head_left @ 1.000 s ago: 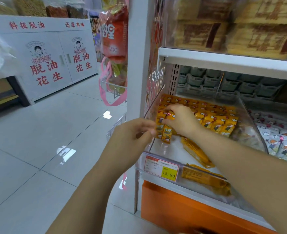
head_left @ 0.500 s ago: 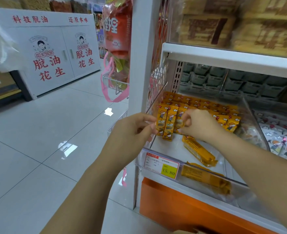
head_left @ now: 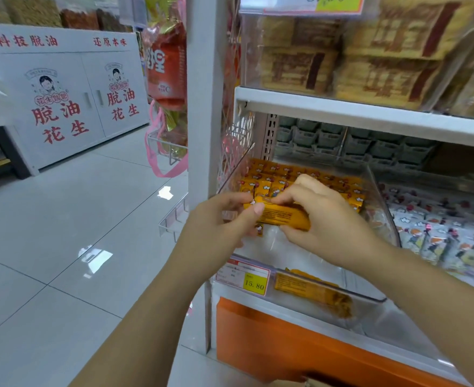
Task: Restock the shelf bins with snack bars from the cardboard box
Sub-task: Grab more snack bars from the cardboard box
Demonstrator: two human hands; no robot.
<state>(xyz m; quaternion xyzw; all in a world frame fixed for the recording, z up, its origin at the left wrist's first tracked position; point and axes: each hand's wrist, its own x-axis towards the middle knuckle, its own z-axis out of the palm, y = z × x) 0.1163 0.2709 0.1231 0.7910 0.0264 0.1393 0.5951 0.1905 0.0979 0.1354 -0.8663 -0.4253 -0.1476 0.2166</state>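
- Orange base panel (head_left: pixel 286 347), fitted beneath the shelf, nearest the viewer.
- Price label (head_left: pixel 243 277), white with a yellow field marked 15.80, fixed at the near left corner of the clear bin (head_left: pixel 383 216).
- Loose bar (head_left: pixel 311 291), yellow-orange wrapper, laid flat against the bin's near wall, right of the label.
- Snack bar (head_left: pixel 284 217), orange wrapper with its printed back turned to the viewer, held roughly level above the bin's floor, between both hands.
- Left hand (head_left: pixel 219 230): the bar's left end is pinched between thumb and fingers.
- Right hand (head_left: pixel 325 224): fingers are curled over the bar's top edge and the thumb is set beneath, so the right end is clasped.
- Row of bars (head_left: pixel 275 174), stood upright in ranks at the far end of the bin, just beyond the hands.
- Pale packets (head_left: pixel 439 241), cartoon-printed, heaped in the compartment to the right.
- Tan packs (head_left: pixel 370 60), stacked on the upper shelf (head_left: pixel 342 107).
- White cabinet (head_left: pixel 62 107), far left across the tiled floor, lettered in red.
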